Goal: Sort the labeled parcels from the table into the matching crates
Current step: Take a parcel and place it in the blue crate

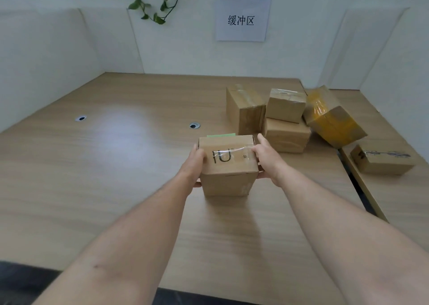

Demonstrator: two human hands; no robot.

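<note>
Left hand (193, 164) and right hand (267, 162) grip a taped, green-tagged cardboard parcel (228, 167).

High on the white wall (185, 54), a paper sign (242, 19), flat against it, printed with three dark characters. Left of that, a green vine (148, 0) trailing down from above the top edge, its leaves apart from the sign. Against the wall, pale upright boards: a left panel (46, 61) and a right panel (371, 49). Sunk in the table (116, 188), two round grommets, well apart: left grommet (81, 118) and middle grommet (194, 125). Between them, a soft patch of glare (125, 137). At the bottom left corner, a strip of dark floor (21, 281).
</note>
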